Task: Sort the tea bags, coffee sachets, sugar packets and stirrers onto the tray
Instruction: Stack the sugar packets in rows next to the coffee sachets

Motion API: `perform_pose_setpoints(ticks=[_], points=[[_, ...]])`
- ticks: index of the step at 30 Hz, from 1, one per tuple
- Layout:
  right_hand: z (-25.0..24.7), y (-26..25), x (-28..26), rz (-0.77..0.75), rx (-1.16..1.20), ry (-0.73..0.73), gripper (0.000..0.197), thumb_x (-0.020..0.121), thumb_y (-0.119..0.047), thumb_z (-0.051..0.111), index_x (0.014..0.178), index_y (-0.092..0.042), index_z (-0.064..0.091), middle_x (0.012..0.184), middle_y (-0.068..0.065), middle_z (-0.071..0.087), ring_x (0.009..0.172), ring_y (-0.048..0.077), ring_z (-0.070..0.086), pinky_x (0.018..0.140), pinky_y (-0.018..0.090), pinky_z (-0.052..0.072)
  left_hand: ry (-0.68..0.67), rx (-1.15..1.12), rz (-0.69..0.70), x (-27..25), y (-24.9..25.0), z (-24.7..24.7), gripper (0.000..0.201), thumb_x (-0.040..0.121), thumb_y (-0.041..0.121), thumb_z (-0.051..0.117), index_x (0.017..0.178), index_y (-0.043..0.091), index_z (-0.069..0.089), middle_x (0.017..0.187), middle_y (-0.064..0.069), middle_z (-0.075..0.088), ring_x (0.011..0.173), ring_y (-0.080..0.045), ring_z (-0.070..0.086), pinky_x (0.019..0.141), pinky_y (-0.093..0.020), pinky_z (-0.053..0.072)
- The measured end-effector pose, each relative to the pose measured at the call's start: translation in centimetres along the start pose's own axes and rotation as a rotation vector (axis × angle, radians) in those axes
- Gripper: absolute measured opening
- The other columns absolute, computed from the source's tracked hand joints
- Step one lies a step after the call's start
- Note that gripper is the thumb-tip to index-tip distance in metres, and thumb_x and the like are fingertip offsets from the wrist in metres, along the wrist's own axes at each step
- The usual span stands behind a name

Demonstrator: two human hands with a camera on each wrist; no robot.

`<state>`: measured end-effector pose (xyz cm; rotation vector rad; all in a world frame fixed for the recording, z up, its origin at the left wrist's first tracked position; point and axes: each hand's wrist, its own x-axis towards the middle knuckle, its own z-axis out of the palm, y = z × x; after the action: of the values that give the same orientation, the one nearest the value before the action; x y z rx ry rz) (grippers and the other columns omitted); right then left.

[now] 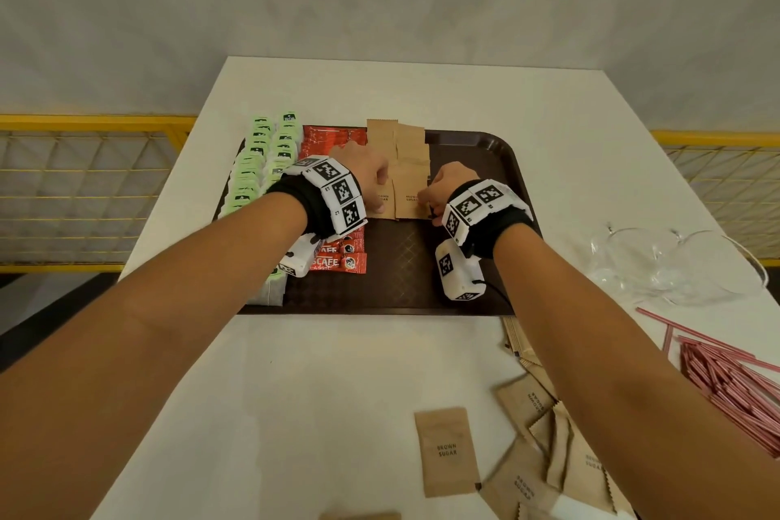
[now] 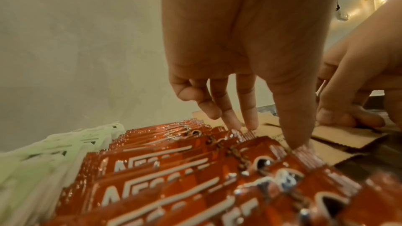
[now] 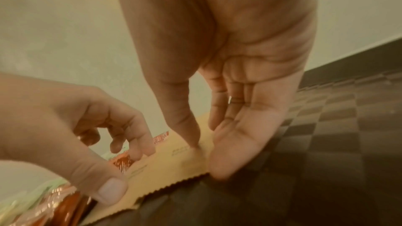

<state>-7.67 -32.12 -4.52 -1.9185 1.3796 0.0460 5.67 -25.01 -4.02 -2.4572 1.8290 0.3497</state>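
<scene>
Both hands press flat on the brown sugar packets [image 1: 407,198] mid-tray [image 1: 485,148]: left hand [image 1: 367,177] at their 9 o'clock edge, right hand [image 1: 447,186] at 3 o'clock. Fingers of both are nearly straight, gripping nothing.

Colours and patterns, tray on white desk [image 1: 337,372]

Tray [image 1: 485,165] dark brown, diamond-embossed; tea bags [image 1: 257,165] pale green and white; coffee sachets [image 1: 337,258] red-orange with white lettering; sugar packets [image 1: 407,165] kraft brown with dark print; stirrers [image 1: 726,380] pink-red; wrist bands [image 1: 337,190] white with black square codes.
</scene>
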Motion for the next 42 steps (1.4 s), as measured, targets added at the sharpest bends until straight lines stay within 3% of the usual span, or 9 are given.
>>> perform_pose_setpoints(ticks=[4, 8, 13, 15, 20, 26, 30, 34, 42], points=[[-0.1, -0.5, -0.7, 0.001, -0.062, -0.02, 0.047, 0.072, -0.038, 0.078, 0.098, -0.005, 0.056, 0.095, 0.007, 0.061, 0.091, 0.023, 0.062, 0.079, 0.033, 0.053, 0.0, 0.002, 0.0, 0.2, -0.1, 0.0, 0.042, 0.072, 0.041, 0.076, 0.105, 0.021, 0.06, 0.107, 0.0, 0.06, 0.104, -0.022, 0.051, 0.079, -0.031, 0.032], [0.0, -0.4, -1.2, -0.022, -0.158, 0.025, 0.037, 0.08, -0.031, 0.072, 0.07, -0.013, 0.041, 0.08, 0.003, 0.052, 0.096, 0.023, 0.058, 0.075, 0.029, 0.045, 0.001, 0.004, 0.0, 0.4, -0.3, 0.2, 0.042, 0.07, 0.043, 0.076, 0.103, 0.022, 0.06, 0.106, 0.0, 0.061, 0.1, -0.022, 0.053, 0.077, -0.03, 0.036], [0.1, -0.1, -1.0, -0.031, -0.161, 0.009, 0.045, 0.077, -0.039, 0.074, 0.101, -0.009, 0.051, 0.097, 0.006, 0.053, 0.093, 0.023, 0.056, 0.072, 0.029, 0.042, 0.013, -0.017, 0.01, 0.1, -0.4, -0.2, 0.042, 0.072, 0.041, 0.074, 0.107, 0.023, 0.059, 0.105, 0.001, 0.058, 0.104, -0.022, 0.049, 0.078, -0.031, 0.036], [-0.3, 0.1, -0.9, -0.035, -0.15, 0.008, 0.052, 0.073, -0.045, 0.075, 0.098, -0.007, 0.052, 0.098, 0.007, 0.058, 0.088, 0.021, 0.056, 0.07, 0.03, 0.043, 0.05, -0.075, 0.02, -0.7, -0.3, -1.2, 0.042, 0.075, 0.039, 0.072, 0.11, 0.022, 0.059, 0.105, 0.001, 0.057, 0.102, -0.02, 0.048, 0.079, -0.031, 0.037], [-1.9, 0.8, -4.1, -0.141, -0.055, 0.053, 0.05, 0.08, -0.043, 0.069, 0.112, -0.009, 0.055, 0.095, 0.005, 0.063, 0.087, 0.02, 0.064, 0.085, 0.037, 0.054, 0.168, -0.339, 0.055, -5.5, 1.0, -4.0, 0.033, 0.082, 0.036, 0.067, 0.11, 0.018, 0.06, 0.099, 0.002, 0.057, 0.096, -0.015, 0.055, 0.083, -0.029, 0.043], [-1.4, 3.3, -13.4, -0.383, -0.154, -0.284, 0.028, 0.083, -0.034, 0.068, 0.102, -0.016, 0.059, 0.09, 0.002, 0.062, 0.077, 0.013, 0.06, 0.068, 0.029, 0.055, -0.203, -0.329, 0.27, -16.1, 4.2, -3.2, 0.027, 0.08, 0.044, 0.066, 0.1, 0.025, 0.062, 0.087, 0.011, 0.059, 0.08, -0.005, 0.054, 0.068, -0.016, 0.039], [0.9, 5.7, -17.9, -0.393, -0.349, -0.466, 0.039, 0.074, -0.036, 0.076, 0.106, -0.02, 0.058, 0.084, -0.01, 0.056, 0.072, 0.008, 0.055, 0.062, 0.022, 0.049, -0.467, -0.284, 0.339, -21.5, 5.2, 0.1, 0.038, 0.073, 0.044, 0.074, 0.103, 0.027, 0.06, 0.09, 0.01, 0.061, 0.077, -0.004, 0.054, 0.065, -0.014, 0.041], [3.4, 7.4, -20.1, -0.391, -0.603, -0.5, 0.058, 0.064, -0.04, 0.082, 0.113, -0.024, 0.055, 0.089, -0.013, 0.05, 0.086, 0.01, 0.05, 0.069, 0.021, 0.043, -0.676, -0.283, 0.343, -25.0, 6.0, 4.2, 0.048, 0.064, 0.039, 0.082, 0.101, 0.03, 0.054, 0.093, 0.009, 0.055, 0.084, -0.01, 0.051, 0.072, -0.022, 0.043], [5.1, 8.6, -21.1, -0.366, -0.611, -0.428, 0.068, 0.062, -0.028, 0.085, 0.117, -0.023, 0.044, 0.09, -0.01, 0.043, 0.089, 0.014, 0.047, 0.077, 0.032, 0.045, -0.612, -0.175, 0.387, -26.0, 6.5, 6.4, 0.049, 0.068, 0.026, 0.081, 0.099, 0.025, 0.044, 0.085, 0.008, 0.047, 0.069, -0.003, 0.041, 0.058, -0.018, 0.033]])
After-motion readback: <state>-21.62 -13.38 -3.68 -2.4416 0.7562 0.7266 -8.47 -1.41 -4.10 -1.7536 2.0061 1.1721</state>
